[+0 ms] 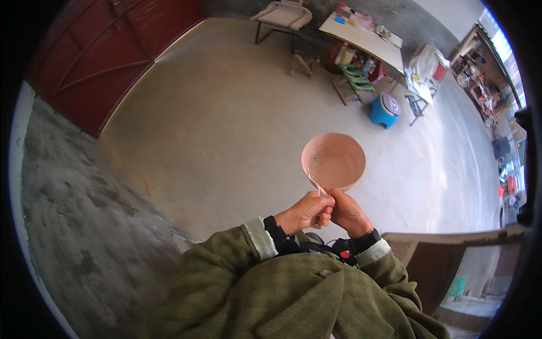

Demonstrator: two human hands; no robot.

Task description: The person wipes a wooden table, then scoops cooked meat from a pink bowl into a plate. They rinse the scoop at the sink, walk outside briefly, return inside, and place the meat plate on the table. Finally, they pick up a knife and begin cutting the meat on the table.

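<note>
A pink plastic water dipper (pixel 341 163) is held out in front of my body, its bowl opening upward. Shiny marks inside look like a little clear liquid, though I cannot tell how much. My left hand (pixel 305 210) is wrapped around the dipper's handle (pixel 316 221), whose end shows below the fingers. Close against it, my right hand (pixel 348 212) grips where the handle meets the bowl, its thumb near the rim. Its other fingers are partly hidden. Both wrists wear black bands under the cuffs of a green checked coat (pixel 288 292).
A concrete floor (pixel 211 127) lies ahead. Red metal doors (pixel 106 55) and a rough grey wall (pixel 89 203) stand left. Farther off are a chair (pixel 283 16), a cluttered table (pixel 364 36), a green folding stool (pixel 356 78) and a blue stool (pixel 384 111). A wooden frame (pixel 440 262) is close at right.
</note>
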